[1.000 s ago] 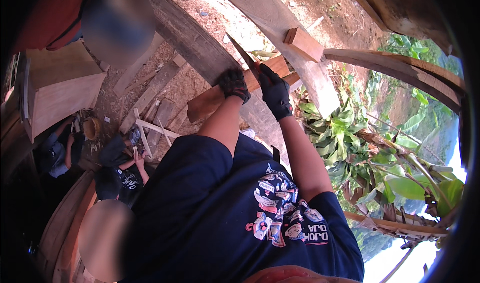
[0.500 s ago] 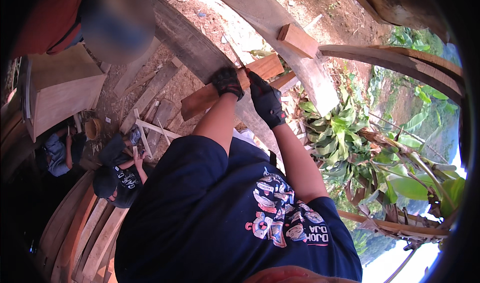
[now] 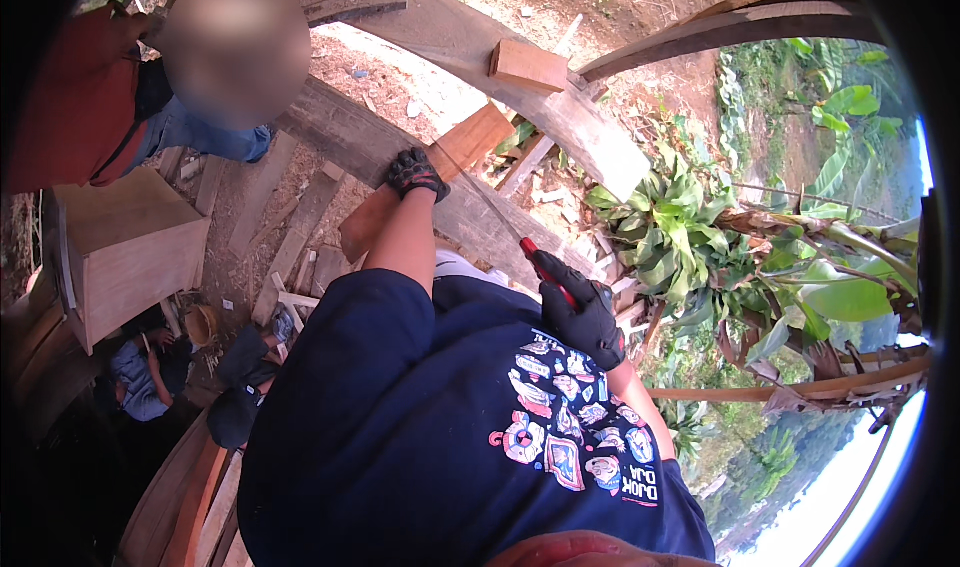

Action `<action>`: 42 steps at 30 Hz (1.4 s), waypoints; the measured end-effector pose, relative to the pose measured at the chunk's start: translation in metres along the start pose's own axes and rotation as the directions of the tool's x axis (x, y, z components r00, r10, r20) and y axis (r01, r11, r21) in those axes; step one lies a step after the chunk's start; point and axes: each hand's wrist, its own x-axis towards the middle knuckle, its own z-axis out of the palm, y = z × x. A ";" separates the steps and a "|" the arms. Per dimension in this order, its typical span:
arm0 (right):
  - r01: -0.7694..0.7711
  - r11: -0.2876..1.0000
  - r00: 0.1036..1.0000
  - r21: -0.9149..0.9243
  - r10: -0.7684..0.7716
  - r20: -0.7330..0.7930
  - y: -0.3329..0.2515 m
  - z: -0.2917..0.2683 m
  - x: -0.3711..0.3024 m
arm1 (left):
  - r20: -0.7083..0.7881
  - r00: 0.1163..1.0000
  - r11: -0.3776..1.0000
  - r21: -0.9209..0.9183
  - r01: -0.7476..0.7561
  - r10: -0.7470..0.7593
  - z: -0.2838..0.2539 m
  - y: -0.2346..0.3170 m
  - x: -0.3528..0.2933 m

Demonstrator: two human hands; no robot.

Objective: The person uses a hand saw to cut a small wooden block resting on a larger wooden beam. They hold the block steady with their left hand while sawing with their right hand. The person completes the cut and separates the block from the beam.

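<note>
My right hand (image 3: pixel 585 317), in a black glove, is closed round the red handle of a handsaw (image 3: pixel 483 197). The saw's thin blade runs up and left to a reddish-brown wooden board (image 3: pixel 474 139), its far end at the board's edge. My left hand (image 3: pixel 415 175), gloved too, has its fingers curled over that board and presses it against a grey plank (image 3: pixel 345 127) lying crosswise beneath. Part of the board is hidden under the left hand and arm.
A second plank (image 3: pixel 595 137) carries a wooden block (image 3: pixel 530 65) at the far side. Leafy plants (image 3: pixel 680 222) grow on the right. A person in red (image 3: pixel 75 97) stands far left by a wooden box (image 3: pixel 135 242); other people sit lower left near stacked boards (image 3: pixel 190 497).
My right hand has drawn back toward me and to the right with the saw, baring its blade. The left hand stays on the board. My view has shifted.
</note>
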 end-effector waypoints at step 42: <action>0.399 0.907 0.916 -0.133 -0.389 0.096 -0.251 -0.088 -0.101 | 0.097 0.947 0.922 -0.275 -0.272 0.308 -0.015 -0.109 -0.036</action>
